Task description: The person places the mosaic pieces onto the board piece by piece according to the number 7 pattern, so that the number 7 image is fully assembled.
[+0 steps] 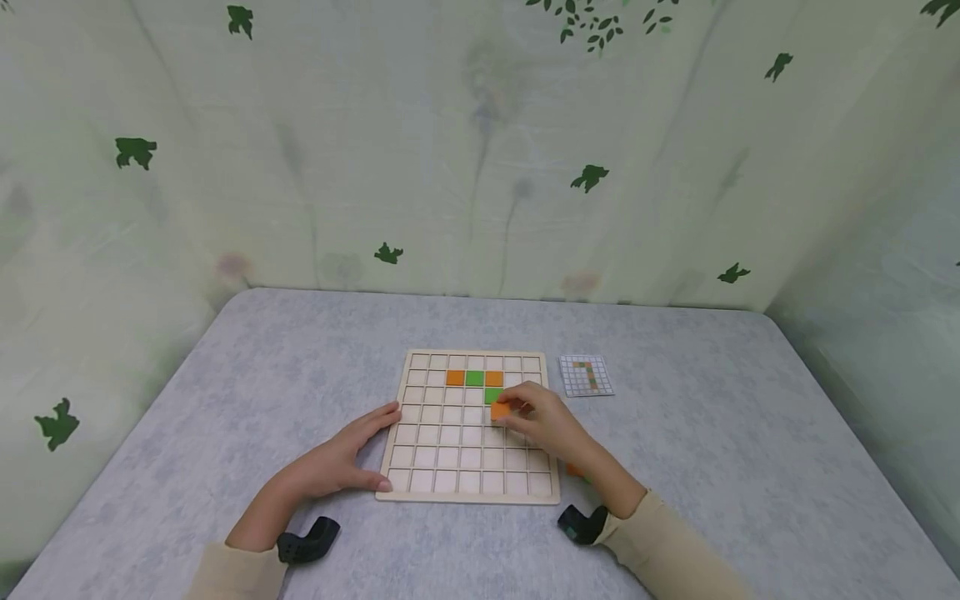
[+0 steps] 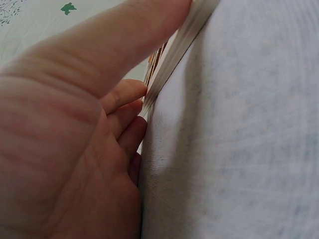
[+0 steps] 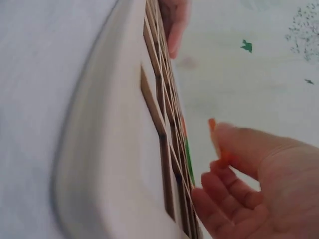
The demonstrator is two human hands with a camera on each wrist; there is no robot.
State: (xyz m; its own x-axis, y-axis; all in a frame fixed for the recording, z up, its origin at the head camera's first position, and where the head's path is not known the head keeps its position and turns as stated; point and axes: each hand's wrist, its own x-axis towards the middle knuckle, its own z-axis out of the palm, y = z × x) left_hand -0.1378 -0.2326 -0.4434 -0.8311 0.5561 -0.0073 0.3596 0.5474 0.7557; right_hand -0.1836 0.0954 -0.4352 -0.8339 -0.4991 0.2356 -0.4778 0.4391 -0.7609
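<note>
While the pale wooden grid board (image 1: 468, 433), a flat rectangle cut into rows of shallow square cells, lies near the middle of the mottled grey surface (image 1: 225, 400), its longer sides run from the near edge toward the far edge. Its wood is smooth and light, with thin raised ribs between the cells, as the right wrist view shows from low along its side. Three flat square tiles sit in a row in the second line of cells from the far edge: an orange tile (image 1: 454, 377), a green tile (image 1: 474, 377) and a second orange tile (image 1: 493, 377); another green tile (image 1: 492, 395) fills the cell just nearer than that last one. The right hand (image 1: 543, 421) is over the right half of the board, its thumb and fingers curled and pinching a small thin orange square tile (image 1: 500, 410) held just above the cell next nearer than the green one; in the right wrist view this tile (image 3: 215, 139) stands edge-on, apart from the board. The left hand (image 1: 347, 458) lies flat on the surface at the board's left edge, fingers straight and together, their tips touching the rim, thumb against the near left corner. A small white card printed with a grid pattern (image 1: 586, 376) lies just beside the board's far right corner.
</note>
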